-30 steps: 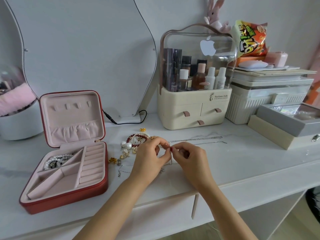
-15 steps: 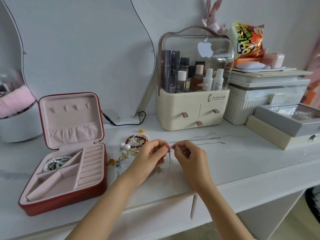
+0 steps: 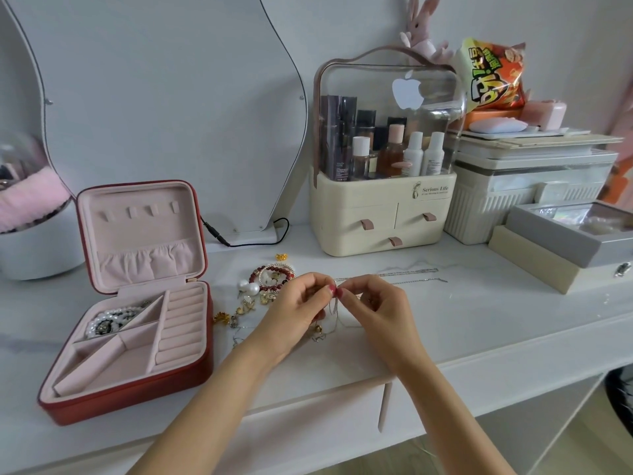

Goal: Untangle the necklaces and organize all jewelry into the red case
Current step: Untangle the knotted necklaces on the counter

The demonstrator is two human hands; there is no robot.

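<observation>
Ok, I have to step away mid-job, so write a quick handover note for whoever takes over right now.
Left hand and right hand both pinch a thin silver chain above the table.
Red case is open at left; a pearl piece is already inside.
Left: finish untangling, then pack the chains, red bead bracelet, pearl earrings and small gold pieces.

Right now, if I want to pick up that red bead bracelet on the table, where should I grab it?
Probably pinch the far rim of the red bead bracelet, coming straight down from above. It lies flat as an open ring, so a fingertip can slip inside. Its near side crowds the pearls and the left hand.
</observation>
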